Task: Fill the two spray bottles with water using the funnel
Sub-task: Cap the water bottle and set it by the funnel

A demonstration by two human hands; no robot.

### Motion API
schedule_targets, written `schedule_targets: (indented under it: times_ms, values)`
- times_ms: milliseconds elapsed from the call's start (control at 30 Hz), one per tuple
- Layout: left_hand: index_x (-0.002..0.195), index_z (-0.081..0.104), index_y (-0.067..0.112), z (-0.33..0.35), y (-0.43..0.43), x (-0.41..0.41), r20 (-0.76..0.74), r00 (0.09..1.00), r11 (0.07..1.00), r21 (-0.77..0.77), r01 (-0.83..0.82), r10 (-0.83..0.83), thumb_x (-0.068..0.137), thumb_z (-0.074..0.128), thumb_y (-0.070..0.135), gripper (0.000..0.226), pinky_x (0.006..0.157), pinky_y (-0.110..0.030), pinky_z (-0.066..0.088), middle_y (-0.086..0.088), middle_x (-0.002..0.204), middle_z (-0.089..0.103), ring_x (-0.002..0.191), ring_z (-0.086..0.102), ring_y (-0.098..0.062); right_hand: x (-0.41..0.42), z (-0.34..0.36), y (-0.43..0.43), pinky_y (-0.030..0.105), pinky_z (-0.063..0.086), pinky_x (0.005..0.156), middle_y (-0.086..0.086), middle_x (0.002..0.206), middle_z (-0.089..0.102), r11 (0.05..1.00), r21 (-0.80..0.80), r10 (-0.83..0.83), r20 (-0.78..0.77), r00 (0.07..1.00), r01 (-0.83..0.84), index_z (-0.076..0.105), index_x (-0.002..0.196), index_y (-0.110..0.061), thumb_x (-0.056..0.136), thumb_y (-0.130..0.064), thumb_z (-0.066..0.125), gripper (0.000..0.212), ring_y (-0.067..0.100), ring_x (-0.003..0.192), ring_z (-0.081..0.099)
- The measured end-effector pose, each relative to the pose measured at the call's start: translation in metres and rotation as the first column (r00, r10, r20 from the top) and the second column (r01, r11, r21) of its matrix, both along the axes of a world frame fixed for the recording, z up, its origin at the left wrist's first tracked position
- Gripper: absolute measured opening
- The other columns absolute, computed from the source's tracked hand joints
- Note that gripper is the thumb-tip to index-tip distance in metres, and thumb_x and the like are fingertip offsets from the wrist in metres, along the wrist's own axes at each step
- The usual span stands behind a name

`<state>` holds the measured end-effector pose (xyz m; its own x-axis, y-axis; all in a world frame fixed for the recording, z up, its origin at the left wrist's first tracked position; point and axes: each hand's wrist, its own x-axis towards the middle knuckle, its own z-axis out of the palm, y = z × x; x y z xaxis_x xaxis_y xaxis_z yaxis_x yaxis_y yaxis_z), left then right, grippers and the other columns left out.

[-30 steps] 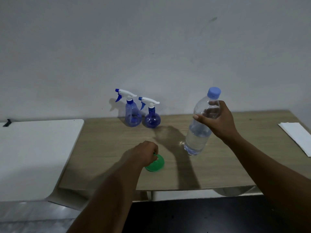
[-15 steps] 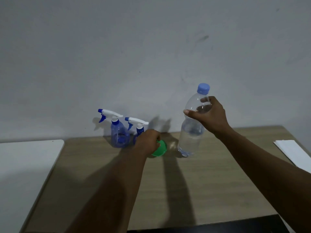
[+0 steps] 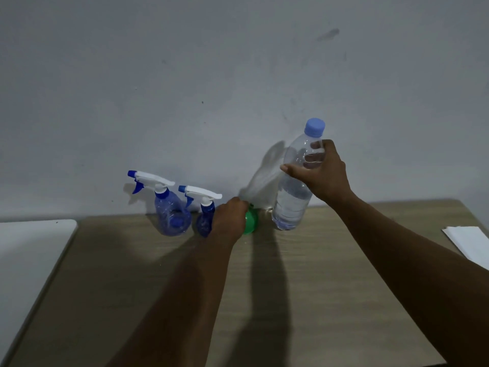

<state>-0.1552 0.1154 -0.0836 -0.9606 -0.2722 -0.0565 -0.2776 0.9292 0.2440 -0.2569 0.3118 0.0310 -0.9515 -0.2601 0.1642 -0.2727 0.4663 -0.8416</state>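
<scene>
Left hand [image 3: 229, 221]: fingers were curled over the funnel, gripping it; knuckles faced the camera, and the fingertips were hidden.
Funnel [image 3: 250, 222]: green smooth plastic, with only a rounded edge showing to the right of the left hand. It was low over the far edge of the table, between the short spray bottle and the water bottle. Contact with the table could not be judged.
Right hand [image 3: 324, 172]: was wrapped round the upper body of the water bottle, thumb on the near side, and fingers seen through the clear plastic.
Water bottle [image 3: 293, 200]: clear ribbed plastic and cylindrical, tilted with the top leaning right. It was roughly half full of water. The base was at the tabletop near the wall; whether it touched was unclear.
Cap [image 3: 314, 127]: pale blue, round, screwed on.
Tall spray bottle [image 3: 170, 215]: translucent blue body, white trigger head with blue nozzle and lever; upright against the wall, head on.
Short spray bottle [image 3: 205, 221]: same make with a rounder body, just right of the tall one and partly behind the left hand.
Table [image 3: 304, 287]: matte wood grain with straight edges.
White surface [image 3: 31, 247]: smooth with a rounded corner, beside the table at left.
Paper [image 3: 471, 242]: flat white sheet at the table's right edge.
Wall [image 3: 211, 75]: grey, with faint scuffs.
</scene>
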Motion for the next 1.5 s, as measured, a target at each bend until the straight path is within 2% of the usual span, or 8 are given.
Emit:
schedule_targets:
  times_ms: [300,467,567,700,800,1033,1233,1500]
  values:
    - [0.126,0.058,0.019,0.005,0.004,0.008,0.032,0.999,0.999,0.035,0.006,-0.007,0.093,0.057,0.016,0.033,0.088,-0.043,0.051,-0.010,0.121,0.058,0.106,0.062,-0.034,0.008,-0.004,0.003,0.032,0.054,0.087,0.001,0.118,0.060,0.998,-0.047,0.032,0.048,0.998,-0.030,0.039,0.134,-0.025,0.056,-0.060,0.089,0.098,0.016,0.103,0.064]
    - [0.128,0.057,0.018,0.025,0.014,0.027,-0.063,0.996,0.996,0.067,0.061,-0.057,0.092,0.060,0.029,0.037,0.082,-0.040,0.050,-0.008,0.119,0.059,0.105,0.062,-0.032,0.035,-0.017,0.027,0.030,0.048,0.085,-0.001,0.121,0.050,0.996,0.083,0.021,0.217,0.976,-0.040,0.029,0.144,-0.023,0.060,-0.063,0.085,0.108,0.018,0.109,0.055]
    - [0.118,0.064,0.021,0.032,0.026,0.041,-0.101,0.990,0.986,0.127,0.108,-0.095,0.091,0.062,0.031,0.029,0.079,-0.037,0.053,-0.005,0.113,0.066,0.102,0.065,-0.027,0.059,-0.034,0.053,0.030,0.047,0.083,0.002,0.115,0.060,0.982,0.182,-0.087,0.221,0.971,0.046,0.046,0.134,-0.019,0.070,-0.069,0.074,0.085,0.018,0.103,0.060]
    - [0.110,0.070,0.023,0.029,0.053,0.057,-0.119,0.981,0.968,0.179,0.174,-0.154,0.089,0.063,0.033,0.024,0.083,-0.037,0.057,-0.001,0.103,0.071,0.094,0.067,-0.020,0.092,-0.046,0.102,0.027,0.045,0.077,0.002,0.092,0.069,0.950,0.286,-0.178,0.167,0.970,0.125,0.064,0.110,-0.017,0.084,-0.053,0.070,0.045,0.019,0.091,0.065]
    - [0.108,0.070,0.022,0.024,0.082,0.064,-0.117,0.972,0.944,0.240,0.226,-0.203,0.088,0.063,0.033,0.024,0.084,-0.038,0.056,-0.001,0.104,0.071,0.096,0.068,-0.022,0.116,-0.050,0.149,0.029,0.048,0.079,0.003,0.089,0.071,0.917,0.356,-0.238,0.129,0.963,0.179,0.070,0.100,-0.015,0.087,-0.041,0.071,0.029,0.021,0.089,0.066]
    - [0.105,0.068,0.033,0.030,0.177,0.053,-0.106,0.939,0.908,0.240,0.344,-0.327,0.082,0.059,0.043,0.026,0.083,-0.034,0.055,0.008,0.100,0.071,0.099,0.066,-0.017,0.140,-0.055,0.268,0.031,0.050,0.077,0.001,0.086,0.069,0.845,0.399,-0.433,0.122,0.893,0.355,0.070,0.092,-0.018,0.090,-0.036,0.069,0.019,0.018,0.085,0.063]
    - [0.108,0.067,0.034,0.033,0.272,0.017,-0.060,0.902,0.866,0.259,0.427,-0.427,0.084,0.059,0.042,0.026,0.088,-0.036,0.053,0.009,0.105,0.070,0.107,0.062,-0.018,0.118,-0.068,0.368,0.031,0.047,0.075,0.002,0.085,0.069,0.773,0.386,-0.575,0.094,0.813,0.503,0.068,0.086,-0.019,0.092,-0.031,0.066,0.014,0.019,0.080,0.059]
    - [0.114,0.066,0.032,0.012,0.424,-0.053,-0.017,0.914,0.871,0.294,0.392,-0.406,0.087,0.061,0.041,0.028,0.091,-0.034,0.051,0.009,0.113,0.068,0.110,0.061,-0.019,0.035,-0.103,0.510,0.030,0.042,0.071,0.002,0.083,0.065,0.768,0.377,-0.598,0.134,0.791,0.517,0.066,0.090,-0.014,0.093,-0.024,0.060,0.012,0.023,0.081,0.059]
